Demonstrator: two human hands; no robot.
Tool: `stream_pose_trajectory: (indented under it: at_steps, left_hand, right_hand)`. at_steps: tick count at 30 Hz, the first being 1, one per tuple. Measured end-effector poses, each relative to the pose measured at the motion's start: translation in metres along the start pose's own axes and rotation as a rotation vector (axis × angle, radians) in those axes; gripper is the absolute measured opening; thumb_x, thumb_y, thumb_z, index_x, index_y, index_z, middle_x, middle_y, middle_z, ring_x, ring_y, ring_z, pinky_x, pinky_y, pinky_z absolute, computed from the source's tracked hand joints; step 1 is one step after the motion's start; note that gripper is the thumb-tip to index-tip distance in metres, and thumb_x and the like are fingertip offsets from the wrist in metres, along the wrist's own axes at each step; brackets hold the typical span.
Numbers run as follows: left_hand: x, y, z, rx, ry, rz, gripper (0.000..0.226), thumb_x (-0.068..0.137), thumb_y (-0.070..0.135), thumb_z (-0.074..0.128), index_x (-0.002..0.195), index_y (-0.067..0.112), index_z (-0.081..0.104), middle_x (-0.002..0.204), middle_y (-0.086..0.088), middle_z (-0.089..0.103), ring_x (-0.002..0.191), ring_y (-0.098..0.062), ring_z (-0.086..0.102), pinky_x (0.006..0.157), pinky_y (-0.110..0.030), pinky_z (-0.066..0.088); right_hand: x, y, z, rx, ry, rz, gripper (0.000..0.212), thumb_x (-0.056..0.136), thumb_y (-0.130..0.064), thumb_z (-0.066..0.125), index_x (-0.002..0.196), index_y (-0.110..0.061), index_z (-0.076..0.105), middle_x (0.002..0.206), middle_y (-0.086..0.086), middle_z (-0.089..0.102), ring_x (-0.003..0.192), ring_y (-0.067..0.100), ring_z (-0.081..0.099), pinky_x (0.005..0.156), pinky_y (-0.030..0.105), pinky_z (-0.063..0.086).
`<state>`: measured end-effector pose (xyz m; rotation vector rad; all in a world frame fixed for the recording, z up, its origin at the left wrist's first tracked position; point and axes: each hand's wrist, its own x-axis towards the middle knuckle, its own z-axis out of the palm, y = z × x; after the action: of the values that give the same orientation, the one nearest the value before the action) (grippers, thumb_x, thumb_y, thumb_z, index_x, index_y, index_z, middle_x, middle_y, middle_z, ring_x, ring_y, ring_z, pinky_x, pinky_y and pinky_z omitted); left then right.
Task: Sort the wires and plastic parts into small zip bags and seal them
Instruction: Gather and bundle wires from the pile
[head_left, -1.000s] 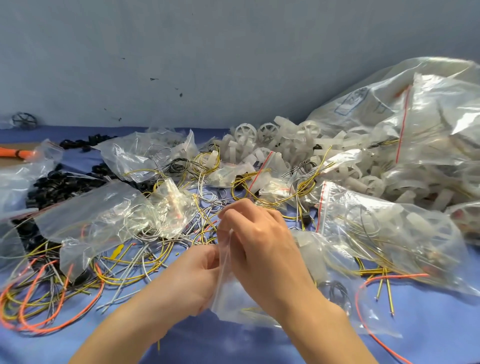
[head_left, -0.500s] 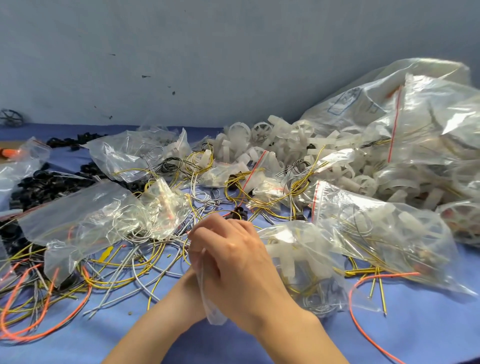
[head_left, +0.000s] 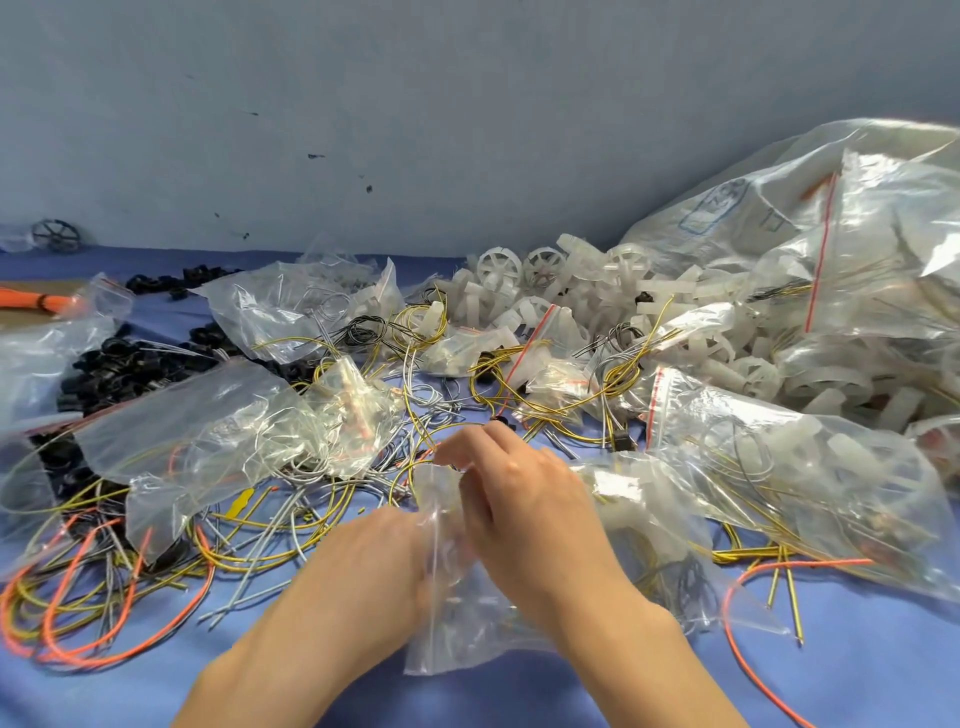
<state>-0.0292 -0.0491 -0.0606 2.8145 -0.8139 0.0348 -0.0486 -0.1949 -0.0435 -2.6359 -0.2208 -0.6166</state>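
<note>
Two bare hands are working at 6 o'clock in the view, low over a blue-covered bench (head_left: 857, 675). Between them they are holding up a small zip bag (head_left: 447, 639) of clear film, its mouth pointing toward 12 o'clock.

A second ago the hands were bunched together at the bag's mouth, the right one lying over the left. Now they are drawing apart. The right hand (head_left: 535, 514) is staying at the top edge, its grip closing on the film between thumb and fingertips (head_left: 452, 460). The left hand (head_left: 374, 566) is dropping toward 7 o'clock along the bag's side. It is blurring with motion and its fingers are hiding behind the film, so its grip cannot be told.

This is looking like work along the zip strip, probably a pass to press it shut. Whether the strip is closing cannot be seen, nor can the bag's contents.

Much sorting is remaining:
- Loose wires (head_left: 104, 597) in orange, yellow and grey are lying at 8 o'clock.
- Black plastic parts (head_left: 119, 364) are sitting at 9 o'clock.
- White plastic wheels (head_left: 498, 270) are piling up at 1 o'clock.
- A filled bag (head_left: 779, 467) is lying at 3 o'clock.
</note>
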Motion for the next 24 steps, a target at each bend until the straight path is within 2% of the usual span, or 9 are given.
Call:
stream_pose_trajectory:
  at_steps: [2,4,7,9,11,13,16,19,24]
  left_hand:
    - [-0.004,-0.009,-0.004,-0.014,0.084,0.017,0.035,0.095,0.059,0.035,0.081,0.031,0.050,0.078,0.003,0.060,0.084,-0.021,0.058,0.071,-0.036,0.045]
    - [-0.007,-0.020,-0.006,-0.097,0.103,0.006,0.034,0.095,0.058,0.033,0.080,0.033,0.049,0.067,0.007,0.055,0.075,-0.018,0.056,0.065,-0.033,0.044]
    - [-0.008,-0.027,-0.008,-0.153,0.084,0.009,0.046,0.092,0.062,0.029,0.078,0.024,0.052,0.061,0.007,0.052,0.074,-0.020,0.050,0.058,-0.031,0.039]
    - [-0.008,-0.030,-0.008,-0.165,0.150,-0.011,0.045,0.093,0.059,0.034,0.070,0.023,0.047,0.057,0.006,0.048,0.073,-0.021,0.046,0.053,-0.030,0.033]
    - [-0.005,-0.034,-0.007,-0.170,0.232,-0.040,0.041,0.093,0.057,0.037,0.069,0.025,0.049,0.056,0.007,0.049,0.067,-0.021,0.048,0.058,-0.033,0.041]
    - [0.001,-0.041,-0.004,-0.224,0.307,-0.072,0.033,0.094,0.052,0.040,0.080,0.028,0.058,0.069,0.012,0.057,0.071,-0.012,0.053,0.069,-0.036,0.047]
    - [0.012,-0.049,0.004,-0.271,0.345,-0.072,0.020,0.098,0.039,0.046,0.102,0.033,0.064,0.100,0.020,0.062,0.095,-0.004,0.054,0.087,-0.029,0.044]
    - [0.021,-0.055,0.012,-0.229,0.331,-0.042,0.023,0.098,0.030,0.049,0.114,0.026,0.065,0.112,0.013,0.063,0.107,-0.009,0.050,0.094,-0.024,0.037]
    - [0.027,-0.066,0.016,-0.055,0.338,-0.163,0.030,0.098,0.029,0.047,0.125,0.026,0.060,0.126,0.008,0.060,0.116,-0.021,0.050,0.099,-0.038,0.040]
  right_hand:
    - [0.001,0.004,0.001,-0.053,-0.045,0.018,0.026,0.096,-0.022,0.044,0.115,-0.032,0.059,0.112,-0.013,0.061,0.090,0.018,0.058,0.071,0.026,0.025]
    - [0.002,0.007,0.001,-0.075,-0.055,0.031,0.024,0.099,-0.024,0.044,0.116,-0.033,0.058,0.113,-0.012,0.061,0.092,0.019,0.059,0.070,0.027,0.026]
    - [0.003,0.008,0.001,-0.023,-0.054,0.052,0.022,0.099,-0.024,0.044,0.114,-0.031,0.059,0.111,-0.011,0.062,0.091,0.022,0.061,0.073,0.033,0.039]
    - [0.003,0.008,0.001,0.021,-0.033,0.070,0.022,0.098,-0.024,0.045,0.112,-0.030,0.060,0.109,-0.011,0.062,0.089,0.023,0.061,0.077,0.037,0.045]
    - [0.004,0.007,0.002,0.057,0.003,0.088,0.021,0.098,-0.024,0.046,0.111,-0.030,0.061,0.107,-0.011,0.063,0.088,0.024,0.061,0.077,0.038,0.047]
    - [0.005,0.005,0.003,0.074,0.016,0.095,0.022,0.098,-0.024,0.046,0.111,-0.030,0.062,0.107,-0.011,0.064,0.088,0.025,0.062,0.078,0.039,0.047]
    - [0.007,0.004,0.005,0.087,0.018,0.093,0.024,0.097,-0.024,0.044,0.112,-0.031,0.062,0.109,-0.012,0.064,0.088,0.024,0.062,0.078,0.038,0.048]
    - [0.009,0.006,0.006,0.140,0.060,0.112,0.021,0.098,-0.023,0.045,0.107,-0.031,0.062,0.106,-0.012,0.064,0.086,0.020,0.061,0.076,0.038,0.049]
    - [0.014,0.015,0.008,0.187,0.115,0.167,0.019,0.097,-0.022,0.047,0.102,-0.031,0.063,0.098,-0.014,0.066,0.087,0.013,0.061,0.073,0.034,0.048]
